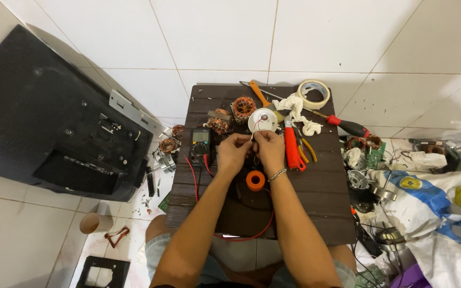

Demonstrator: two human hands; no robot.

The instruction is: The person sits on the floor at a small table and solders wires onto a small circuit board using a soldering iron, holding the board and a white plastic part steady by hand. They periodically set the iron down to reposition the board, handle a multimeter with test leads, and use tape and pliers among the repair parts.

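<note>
My left hand (pixel 232 153) and right hand (pixel 269 149) pinched thin wire (pixel 255 127) from white motor (pixel 262 120), above orange spool (pixel 255 180). Judged step: joining leads; next needs steady fingertip tension.

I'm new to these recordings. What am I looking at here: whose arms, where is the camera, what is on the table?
One picture, from a camera on the person's head, looking down. Both bare arms are theirs. The left hand and right hand meet over a small dark slatted table, pinching thin wires that run towards a white round motor part. Nearby lie a multimeter with red leads, an orange tape roll, red-handled pliers, a screwdriver, masking tape and copper-wound coils.
</note>
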